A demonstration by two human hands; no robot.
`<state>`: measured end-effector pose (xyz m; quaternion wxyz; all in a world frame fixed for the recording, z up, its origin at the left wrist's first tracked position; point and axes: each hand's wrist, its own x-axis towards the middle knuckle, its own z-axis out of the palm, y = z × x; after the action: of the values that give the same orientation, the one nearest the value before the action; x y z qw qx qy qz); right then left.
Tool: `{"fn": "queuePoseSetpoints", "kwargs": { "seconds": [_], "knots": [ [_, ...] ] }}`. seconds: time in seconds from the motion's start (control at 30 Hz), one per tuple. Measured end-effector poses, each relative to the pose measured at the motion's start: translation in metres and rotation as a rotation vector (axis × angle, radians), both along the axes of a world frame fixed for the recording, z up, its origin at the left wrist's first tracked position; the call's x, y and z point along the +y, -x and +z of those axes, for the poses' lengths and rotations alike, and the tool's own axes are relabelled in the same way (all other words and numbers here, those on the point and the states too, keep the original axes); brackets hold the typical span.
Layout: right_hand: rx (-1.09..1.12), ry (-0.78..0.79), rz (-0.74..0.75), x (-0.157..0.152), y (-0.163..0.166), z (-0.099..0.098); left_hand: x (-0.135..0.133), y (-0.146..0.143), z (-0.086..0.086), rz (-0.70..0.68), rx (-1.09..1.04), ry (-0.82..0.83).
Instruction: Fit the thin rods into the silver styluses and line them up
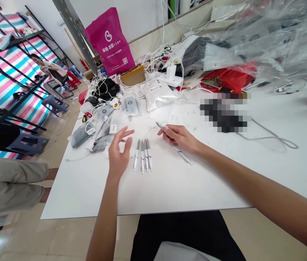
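Several grey-and-white pens [143, 156] lie side by side on the white table [169, 185], tips toward me. My left hand [118, 154] hovers just left of them, fingers spread and open, holding nothing. My right hand [180, 137] is to the right of the row, fingers closed around another pen [161, 127] whose grey end points up-left and whose white end sticks out behind the wrist.
Grey pouches [130, 105], a silver bag [157, 93], tangled white cables and a power strip [169, 74] crowd the table's far left. A magenta bag [110, 40], red bag [228, 78] and clear plastic sheeting [267, 40] lie behind. A seated person's legs [9, 185] are at left.
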<state>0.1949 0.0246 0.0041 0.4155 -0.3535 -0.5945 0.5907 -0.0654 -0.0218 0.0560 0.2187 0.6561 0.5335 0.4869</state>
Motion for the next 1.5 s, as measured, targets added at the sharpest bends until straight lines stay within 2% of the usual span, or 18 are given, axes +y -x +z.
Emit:
{"fn": "queuePoseSetpoints", "kwargs": {
  "seconds": [0.13, 0.2, 0.23, 0.3, 0.5, 0.57, 0.73, 0.87, 1.1, 1.27, 1.4, 1.5],
  "knots": [
    [-0.017, -0.023, 0.072, -0.004, 0.001, 0.002, 0.019, -0.043, -0.003, -0.359, -0.338, 0.263],
    [-0.045, -0.045, 0.091, -0.006, 0.002, 0.005, 0.027, -0.053, -0.008, -0.464, -0.416, 0.351],
    [-0.062, -0.061, 0.089, -0.006, 0.003, 0.006, 0.03, -0.056, -0.011, -0.471, -0.43, 0.35],
    [-0.117, -0.12, 0.072, -0.007, 0.004, 0.008, 0.032, -0.058, -0.017, -0.404, -0.451, 0.304],
    [-0.343, -0.365, 0.019, -0.006, 0.003, 0.004, 0.033, -0.048, -0.034, -0.057, -0.53, 0.254],
    [-0.377, -0.399, 0.008, -0.005, 0.002, 0.001, 0.035, -0.044, -0.035, -0.006, -0.555, 0.251],
    [-0.431, -0.465, -0.081, -0.002, 0.0, -0.004, 0.036, -0.039, -0.03, -0.097, -0.615, 0.263],
    [-0.468, -0.493, -0.119, 0.0, -0.001, -0.005, 0.036, -0.037, -0.027, -0.058, -0.71, 0.234],
    [-0.431, -0.494, -0.152, 0.0, -0.001, -0.005, 0.038, -0.034, -0.03, -0.042, -0.719, 0.221],
    [-0.407, -0.501, -0.169, -0.002, 0.001, -0.003, 0.034, -0.038, -0.027, -0.055, -0.551, 0.162],
    [-0.38, -0.524, -0.189, -0.004, 0.002, 0.0, 0.028, -0.041, -0.024, -0.222, -0.409, 0.266],
    [-0.383, -0.557, -0.181, -0.005, 0.003, -0.001, 0.024, -0.045, -0.027, -0.264, -0.381, 0.275]
  ]
}}
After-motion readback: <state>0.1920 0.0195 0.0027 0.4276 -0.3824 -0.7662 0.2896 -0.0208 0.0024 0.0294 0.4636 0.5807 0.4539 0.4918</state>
